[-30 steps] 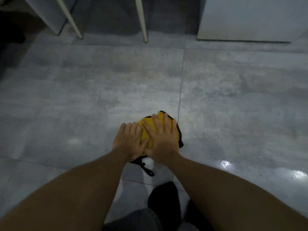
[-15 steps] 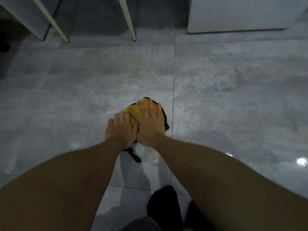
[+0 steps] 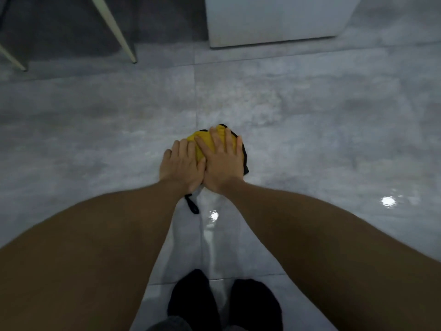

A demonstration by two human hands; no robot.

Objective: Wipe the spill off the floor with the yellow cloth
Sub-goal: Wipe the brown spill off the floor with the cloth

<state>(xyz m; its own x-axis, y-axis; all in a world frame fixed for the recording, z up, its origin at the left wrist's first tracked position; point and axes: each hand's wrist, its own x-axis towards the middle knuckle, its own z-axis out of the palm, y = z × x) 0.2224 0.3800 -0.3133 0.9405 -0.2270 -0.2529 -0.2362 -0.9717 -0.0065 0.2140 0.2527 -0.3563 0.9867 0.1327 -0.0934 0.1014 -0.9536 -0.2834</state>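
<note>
A bunched yellow cloth with black edging lies on the grey tiled floor, mid-frame. My right hand presses flat on top of it, fingers spread. My left hand presses on the cloth's left side, overlapping the right hand's thumb. A black loop of the cloth sticks out behind my left wrist. A wet, shiny streak runs on the tile between my forearms, just behind the cloth. Most of the cloth is hidden under my hands.
Two pale chair legs stand at the far left. A white cabinet base sits at the far right. My feet in dark socks are at the bottom centre. A bright reflection glints on the floor at right.
Both hands have pushed the cloth forward across the tile, away from my feet. A wet streak now shows behind the cloth. The view has shifted right and closer to the cabinet.
</note>
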